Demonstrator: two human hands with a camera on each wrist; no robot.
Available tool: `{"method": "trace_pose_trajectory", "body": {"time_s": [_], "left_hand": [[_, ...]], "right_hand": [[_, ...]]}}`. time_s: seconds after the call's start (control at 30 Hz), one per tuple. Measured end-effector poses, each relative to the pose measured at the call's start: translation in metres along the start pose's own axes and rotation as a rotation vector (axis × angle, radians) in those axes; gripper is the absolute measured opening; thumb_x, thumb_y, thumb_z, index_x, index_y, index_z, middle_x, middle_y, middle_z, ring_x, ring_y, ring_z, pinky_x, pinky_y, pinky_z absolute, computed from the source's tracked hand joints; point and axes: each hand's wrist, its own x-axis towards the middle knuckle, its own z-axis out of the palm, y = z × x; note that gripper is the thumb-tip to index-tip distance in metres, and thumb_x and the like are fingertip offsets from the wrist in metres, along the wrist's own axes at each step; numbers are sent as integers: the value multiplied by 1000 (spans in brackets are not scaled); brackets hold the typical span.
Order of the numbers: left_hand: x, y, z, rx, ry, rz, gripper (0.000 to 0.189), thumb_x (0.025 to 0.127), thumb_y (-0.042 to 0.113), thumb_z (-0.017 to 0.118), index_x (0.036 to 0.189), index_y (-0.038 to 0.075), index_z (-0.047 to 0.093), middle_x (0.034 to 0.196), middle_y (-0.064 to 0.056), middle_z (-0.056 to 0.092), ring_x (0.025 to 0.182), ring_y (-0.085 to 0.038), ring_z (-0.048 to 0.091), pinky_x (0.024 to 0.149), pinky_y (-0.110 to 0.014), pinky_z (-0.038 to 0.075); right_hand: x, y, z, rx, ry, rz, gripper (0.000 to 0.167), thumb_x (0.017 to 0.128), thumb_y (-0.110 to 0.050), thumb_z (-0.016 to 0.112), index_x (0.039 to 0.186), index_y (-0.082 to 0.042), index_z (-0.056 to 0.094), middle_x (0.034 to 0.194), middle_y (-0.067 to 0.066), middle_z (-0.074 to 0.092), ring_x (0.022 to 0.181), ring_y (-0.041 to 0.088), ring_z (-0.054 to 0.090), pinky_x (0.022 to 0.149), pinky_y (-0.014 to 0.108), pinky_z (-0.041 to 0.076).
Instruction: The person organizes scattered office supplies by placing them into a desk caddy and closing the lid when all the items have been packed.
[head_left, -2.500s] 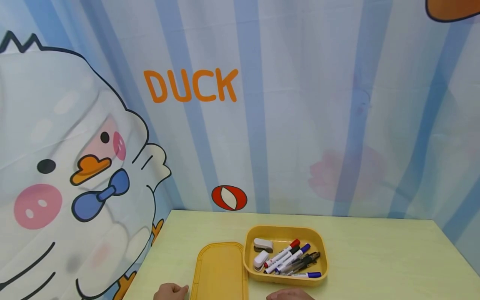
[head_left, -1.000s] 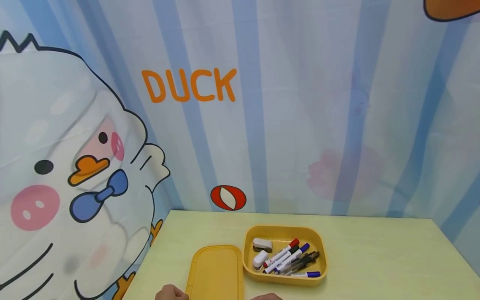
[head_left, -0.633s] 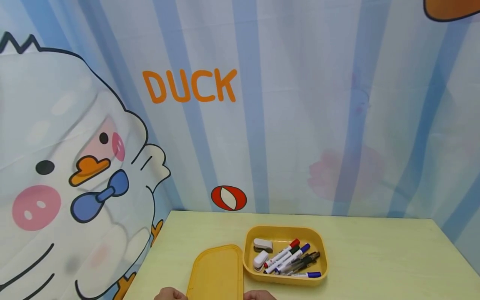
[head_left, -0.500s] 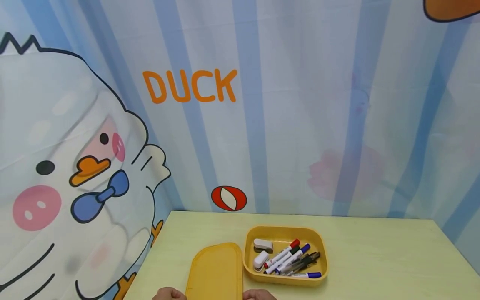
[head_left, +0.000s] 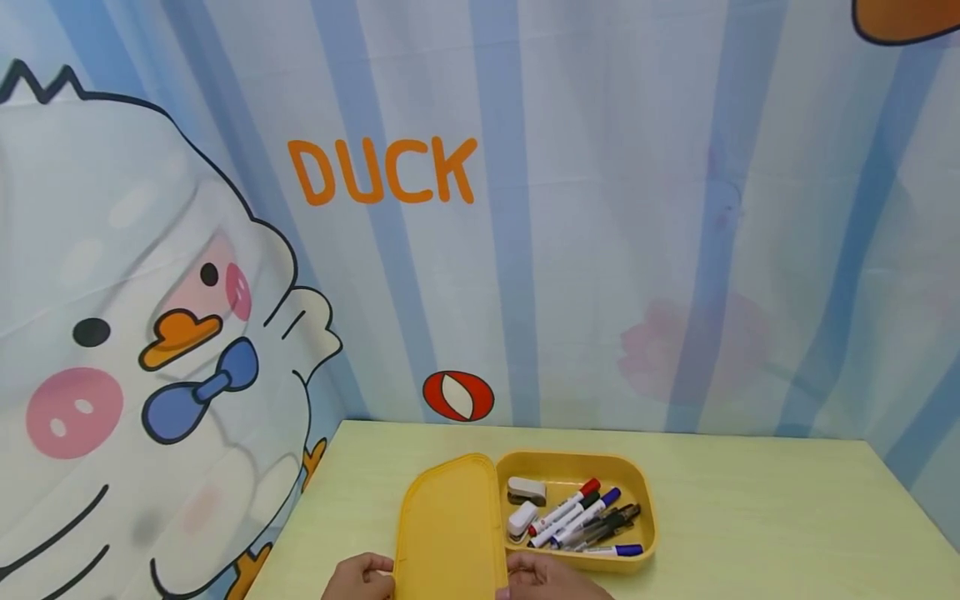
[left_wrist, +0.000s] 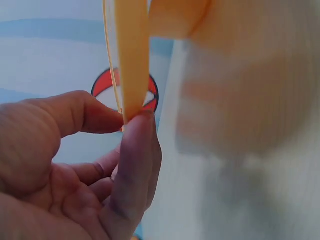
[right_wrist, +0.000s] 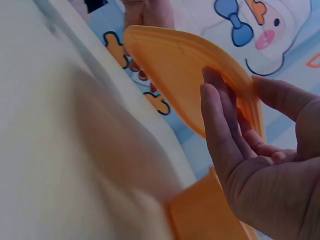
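Both hands hold a flat yellow lid with rounded corners, raised off the table. My left hand pinches its left edge between thumb and fingers; the left wrist view shows the lid edge-on in that pinch. On the opposite edge my right hand grips with the thumb on one face and fingers on the other, as the right wrist view of the lid shows. Just right of the lid sits an uncovered yellow box, its left rim partly hidden by the lid. Inside lie several markers and pens.
Two small white-and-grey items, perhaps staplers, lie in the box: one at the back and one nearer. The pale yellow table ends at a curtain printed with a duck.
Earlier the lid lay on the table and the right hand was away from it. Now both hands grip it, and it has risen and shifted right, overlapping the box's left rim.
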Motion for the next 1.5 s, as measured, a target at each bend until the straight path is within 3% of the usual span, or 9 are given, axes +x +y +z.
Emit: {"method": "trace_pose_trajectory", "body": {"time_s": [0.1,0.23,0.47,0.63,0.87,1.03,1.3,1.5], "left_hand": [[0,6,5,-95,-79,62,29,83,6,64,109,-8,67,73,-2,66,64,-14,63,64,-30,55],[0,23,13,-165,-163,116,38,86,6,63,121,-10,60,75,-4,66,64,-18,67,64,-32,57],[3,64,37,-195,-220,62,37,96,14,60,130,-1,58,90,-8,70,73,-21,72,59,-33,60],[4,87,51,-202,-274,86,35,102,22,53,130,3,60,98,-9,70,77,-20,71,62,-35,61],[6,113,67,-236,-370,162,39,102,38,59,125,7,66,98,-9,69,80,-21,72,63,-35,61],[6,128,79,-236,-427,235,35,103,34,58,125,10,69,98,-10,71,80,-21,73,58,-33,60],[6,152,84,-176,-516,330,38,103,36,59,128,10,68,99,-12,74,82,-25,73,57,-33,59],[-1,192,88,-199,-532,386,37,102,39,60,120,8,70,95,-10,73,79,-23,72,57,-31,59]], "right_hand": [[-12,-11,-6,20,5,32,47,97,-24,70,134,3,58,117,8,73,106,18,71,93,34,57],[-31,-24,-17,92,-14,14,47,99,-26,68,135,1,55,123,10,71,109,21,71,96,36,56],[-65,-44,-36,210,-24,-37,45,104,-26,59,137,3,48,128,15,69,111,28,71,97,41,54],[-82,-56,-51,173,-20,-106,39,108,-24,51,137,2,47,128,13,68,111,28,71,94,40,57],[-105,-77,-63,182,-81,-200,24,111,-15,39,131,-6,46,129,12,67,110,28,71,93,40,57],[-120,-93,-66,155,-58,-235,25,110,-14,38,132,-8,49,129,9,67,108,26,72,89,36,59],[-137,-113,-68,86,-10,-206,23,111,-18,39,127,-6,51,120,10,72,101,23,74,86,34,60],[-141,-121,-58,11,91,-172,23,110,-22,44,124,-5,50,116,8,72,96,22,74,83,33,60]]}}
